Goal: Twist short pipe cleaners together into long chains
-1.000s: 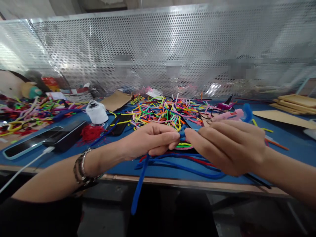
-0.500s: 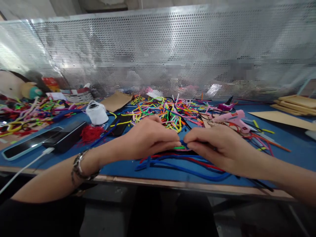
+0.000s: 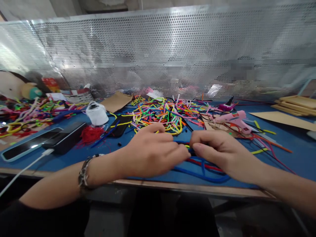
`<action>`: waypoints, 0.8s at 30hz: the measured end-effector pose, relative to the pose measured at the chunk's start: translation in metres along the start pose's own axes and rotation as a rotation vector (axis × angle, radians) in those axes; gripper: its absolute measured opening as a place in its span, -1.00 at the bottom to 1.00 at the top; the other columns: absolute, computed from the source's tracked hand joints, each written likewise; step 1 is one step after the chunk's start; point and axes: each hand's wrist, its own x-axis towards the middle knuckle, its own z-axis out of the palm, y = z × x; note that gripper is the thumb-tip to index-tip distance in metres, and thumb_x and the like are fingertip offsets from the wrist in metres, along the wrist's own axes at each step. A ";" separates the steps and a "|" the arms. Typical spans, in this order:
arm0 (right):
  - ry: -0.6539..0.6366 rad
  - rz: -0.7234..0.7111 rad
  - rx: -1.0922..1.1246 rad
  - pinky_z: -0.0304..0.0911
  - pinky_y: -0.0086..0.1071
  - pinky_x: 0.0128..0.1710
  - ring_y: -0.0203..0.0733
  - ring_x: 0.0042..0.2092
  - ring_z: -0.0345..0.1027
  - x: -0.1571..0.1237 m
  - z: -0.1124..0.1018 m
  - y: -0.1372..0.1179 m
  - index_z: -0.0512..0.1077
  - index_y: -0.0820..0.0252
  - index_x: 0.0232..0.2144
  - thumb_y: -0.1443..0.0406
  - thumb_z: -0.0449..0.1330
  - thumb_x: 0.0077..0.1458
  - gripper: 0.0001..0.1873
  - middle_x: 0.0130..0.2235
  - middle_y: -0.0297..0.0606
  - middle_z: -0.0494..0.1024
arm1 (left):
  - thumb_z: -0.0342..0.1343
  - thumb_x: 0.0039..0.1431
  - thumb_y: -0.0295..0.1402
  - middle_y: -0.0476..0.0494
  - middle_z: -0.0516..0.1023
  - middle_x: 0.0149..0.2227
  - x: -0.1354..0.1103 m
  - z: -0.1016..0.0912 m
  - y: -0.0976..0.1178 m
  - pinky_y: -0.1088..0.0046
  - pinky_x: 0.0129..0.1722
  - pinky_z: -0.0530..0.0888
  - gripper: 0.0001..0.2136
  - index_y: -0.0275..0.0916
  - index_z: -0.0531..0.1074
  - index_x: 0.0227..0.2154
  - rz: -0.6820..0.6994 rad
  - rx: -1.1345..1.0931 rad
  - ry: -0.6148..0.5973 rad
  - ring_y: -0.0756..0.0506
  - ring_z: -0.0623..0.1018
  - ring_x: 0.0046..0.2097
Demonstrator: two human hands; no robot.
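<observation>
Blue stem (image 3: 203,167) hangs below right hand (image 3: 219,149), seemingly clamped in its fingers; left hand (image 3: 154,151) alongside (its fingers' grip hidden, can't tell). Lower end might snag strands (image 3: 215,180) on the table (image 3: 283,133), pulling free.

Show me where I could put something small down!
The blue table looks bare right of the orange stick, between the brown sheet and the right arm. A little patch lies in front of the black box, between the white cable and the bracelet. It's crowded in the middle, with a pile of colourful stems, and blue stems by the right hand.
</observation>
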 end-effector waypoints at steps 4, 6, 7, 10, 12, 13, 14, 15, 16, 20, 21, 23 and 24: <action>-0.032 0.149 0.216 -0.13 -0.55 -0.73 -0.46 -0.65 -0.15 -0.004 0.005 -0.001 0.06 0.18 -0.65 0.29 -0.11 0.07 -0.73 -0.67 -0.49 -0.02 | 0.03 0.07 -0.46 0.09 0.42 -0.64 -0.001 -0.002 0.001 0.53 -0.57 0.22 -0.89 -0.29 0.40 -0.52 0.319 0.339 0.126 0.10 0.32 -0.60; 0.057 0.007 -0.097 -0.10 -0.54 -0.71 -0.45 -0.65 -0.07 -0.009 0.001 -0.002 0.17 0.19 -0.61 0.31 -0.06 0.07 -0.77 -0.68 -0.47 0.09 | -0.01 0.11 -0.44 0.11 0.37 -0.68 -0.001 -0.002 0.000 0.54 -0.52 0.24 -0.83 -0.27 0.35 -0.57 0.135 0.098 0.062 0.11 0.29 -0.61; 0.125 -0.146 -0.307 -0.08 -0.52 -0.69 -0.44 -0.64 0.00 -0.011 -0.002 -0.002 0.24 0.18 -0.56 0.33 -0.04 0.07 -0.81 -0.66 -0.45 0.18 | -0.04 0.13 -0.43 0.13 0.32 -0.71 -0.001 -0.001 0.001 0.56 -0.51 0.25 -0.79 -0.27 0.31 -0.60 -0.014 -0.113 -0.002 0.12 0.27 -0.63; 0.282 -0.651 -0.825 0.00 -0.45 -0.60 -0.38 -0.58 0.13 -0.018 -0.011 -0.001 0.35 0.13 -0.40 0.37 -0.06 0.10 -0.81 -0.62 -0.39 0.33 | -0.17 0.20 -0.38 0.17 0.16 -0.75 0.000 0.002 0.003 0.65 -0.62 0.21 -0.73 -0.28 0.20 -0.61 -0.439 -0.893 -0.272 0.16 0.18 -0.70; 0.318 -0.806 -0.998 0.03 -0.42 -0.56 -0.35 -0.56 0.14 -0.020 -0.014 0.000 0.36 0.17 -0.35 0.39 -0.08 0.11 -0.78 -0.62 -0.36 0.34 | -0.19 0.19 -0.34 0.19 0.07 -0.76 0.001 0.004 0.004 0.67 -0.71 0.14 -0.73 -0.27 0.16 -0.60 -0.597 -1.272 -0.371 0.16 0.10 -0.74; 0.318 -0.804 -1.040 0.03 -0.42 -0.55 -0.35 -0.56 0.14 -0.020 -0.013 0.000 0.37 0.20 -0.35 0.40 -0.08 0.11 -0.78 -0.62 -0.36 0.34 | -0.20 0.19 -0.32 0.20 0.05 -0.76 0.001 0.005 0.005 0.67 -0.73 0.11 -0.73 -0.26 0.14 -0.60 -0.641 -1.363 -0.385 0.16 0.08 -0.75; 0.309 -0.773 -1.050 0.04 -0.42 -0.54 -0.35 -0.55 0.14 -0.019 -0.012 0.000 0.36 0.22 -0.36 0.40 -0.07 0.10 -0.80 -0.62 -0.35 0.35 | -0.19 0.19 -0.30 0.20 0.04 -0.76 0.000 0.005 0.005 0.67 -0.73 0.10 -0.73 -0.26 0.14 -0.60 -0.663 -1.379 -0.382 0.16 0.07 -0.74; 0.302 -0.720 -1.024 0.04 -0.44 -0.55 -0.36 -0.55 0.14 -0.017 -0.010 0.000 0.35 0.23 -0.38 0.40 -0.05 0.10 -0.82 -0.61 -0.35 0.36 | -0.19 0.19 -0.31 0.19 0.05 -0.75 0.000 0.006 0.005 0.67 -0.71 0.11 -0.73 -0.27 0.15 -0.60 -0.660 -1.320 -0.364 0.16 0.09 -0.73; 0.286 -0.648 -0.959 0.04 -0.46 -0.55 -0.37 -0.55 0.15 -0.015 -0.008 -0.001 0.35 0.23 -0.41 0.40 -0.04 0.09 -0.84 -0.59 -0.36 0.37 | -0.19 0.19 -0.32 0.18 0.09 -0.74 -0.001 0.006 0.005 0.66 -0.68 0.15 -0.73 -0.27 0.17 -0.60 -0.625 -1.190 -0.335 0.16 0.12 -0.71; 0.136 -0.313 -0.485 0.01 -0.58 -0.59 -0.46 -0.57 0.10 -0.008 -0.001 -0.002 0.30 0.23 -0.50 0.45 0.00 0.03 -0.87 -0.58 -0.43 0.32 | -0.11 0.17 -0.41 0.14 0.31 -0.69 -0.005 0.003 0.002 0.51 -0.39 0.26 -0.76 -0.27 0.31 -0.59 -0.219 -0.293 -0.122 0.12 0.26 -0.61; 0.086 -0.209 -0.361 0.00 -0.59 -0.59 -0.47 -0.57 0.08 -0.007 0.001 -0.001 0.29 0.23 -0.51 0.46 0.00 0.02 -0.86 -0.59 -0.44 0.29 | -0.10 0.16 -0.45 0.13 0.34 -0.68 -0.005 0.002 0.001 0.48 -0.37 0.25 -0.77 -0.27 0.34 -0.57 -0.094 -0.076 -0.061 0.10 0.28 -0.61; -0.016 0.007 -0.084 -0.02 -0.58 -0.60 -0.46 -0.57 0.03 -0.007 0.005 0.001 0.26 0.23 -0.55 0.41 -0.02 0.03 -0.85 -0.61 -0.45 0.21 | -0.07 0.13 -0.52 0.11 0.40 -0.65 -0.005 -0.004 -0.002 0.50 -0.44 0.24 -0.80 -0.27 0.40 -0.54 0.153 0.261 0.027 0.09 0.32 -0.59; -0.068 0.101 0.092 -0.04 -0.58 -0.62 -0.46 -0.59 -0.01 -0.007 0.008 0.002 0.23 0.22 -0.56 0.36 -0.03 0.06 -0.82 -0.62 -0.46 0.15 | -0.06 0.11 -0.54 0.10 0.41 -0.64 -0.004 -0.006 -0.005 0.52 -0.49 0.24 -0.80 -0.27 0.42 -0.53 0.290 0.372 0.057 0.09 0.32 -0.59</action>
